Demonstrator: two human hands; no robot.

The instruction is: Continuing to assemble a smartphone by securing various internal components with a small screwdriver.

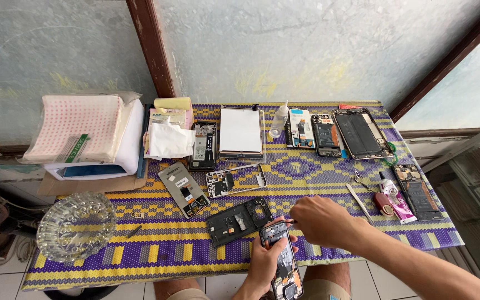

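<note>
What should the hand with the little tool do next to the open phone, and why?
Probably ease the thin tool a little further down into the top of the open phone. The right hand pinches the tool with its tip at the phone's upper edge, while the left hand grips the phone steady over the table's edge. Whether the tip touches a part yet is too small to tell.
</note>
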